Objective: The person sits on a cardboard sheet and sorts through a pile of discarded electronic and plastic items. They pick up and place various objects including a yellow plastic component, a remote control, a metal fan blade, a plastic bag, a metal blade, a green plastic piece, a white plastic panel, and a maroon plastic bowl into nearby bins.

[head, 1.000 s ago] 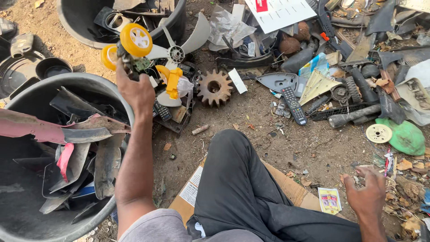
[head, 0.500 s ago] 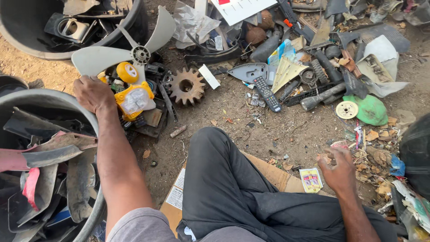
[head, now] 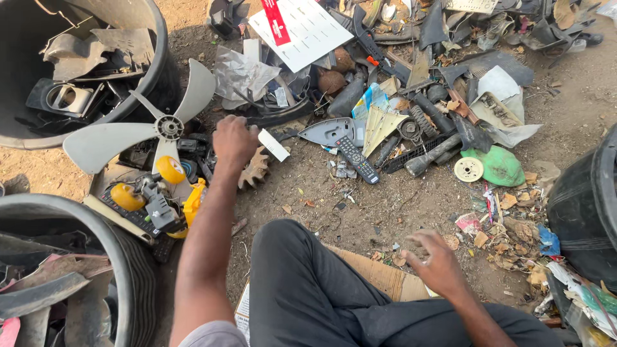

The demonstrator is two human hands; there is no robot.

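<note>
L hand [head: 234, 138] rests fingers curled on the brown gear [head: 255, 168], just beside the white fan blade [head: 138, 132]; can't tell if it's gripping. R hand [head: 439, 260] hovers open over dirt w/ fingers spread, holding nothing.

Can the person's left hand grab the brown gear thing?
Probably yes. The left hand is already right over the brown gear, seemingly touching its upper edge. Nothing lies on top of it; only a small white strip sits beside it.
</note>
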